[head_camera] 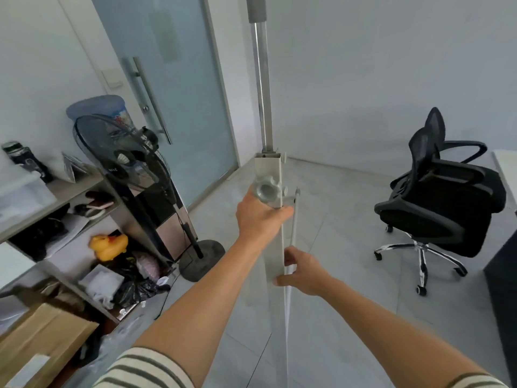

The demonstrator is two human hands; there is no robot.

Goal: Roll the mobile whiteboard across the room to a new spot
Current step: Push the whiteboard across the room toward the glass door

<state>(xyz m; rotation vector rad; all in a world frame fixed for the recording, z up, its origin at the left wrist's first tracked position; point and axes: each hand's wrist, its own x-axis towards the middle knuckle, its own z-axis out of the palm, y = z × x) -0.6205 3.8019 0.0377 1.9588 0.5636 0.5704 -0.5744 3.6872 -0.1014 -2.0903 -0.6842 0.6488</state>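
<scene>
— Where is the whiteboard?

— Seen edge-on, straight ahead: the mobile whiteboard's pale square upright post (269, 233) stands on the grey tiled floor (335, 303), a silver tube (263, 88) rising from its top. The left hand (258, 217) has its fingers (285, 212) wrapped shut around the post just under the grey star-shaped knob (264, 191). Lower down, the right hand (303, 271) is closed on the post's edge, beside a thin white rod (291, 242).

— And what holds things nearby?

— The grey open shelf unit (64, 191) at left: shoes on one level, and on the bottom a yellow rubber duck (107, 245) with black bags. A brown cardboard box (42, 343) sits closed in front. A black pedestal fan (126, 155) stands beside the shelves; black mesh office chairs (444, 197) are well apart, at right.
</scene>
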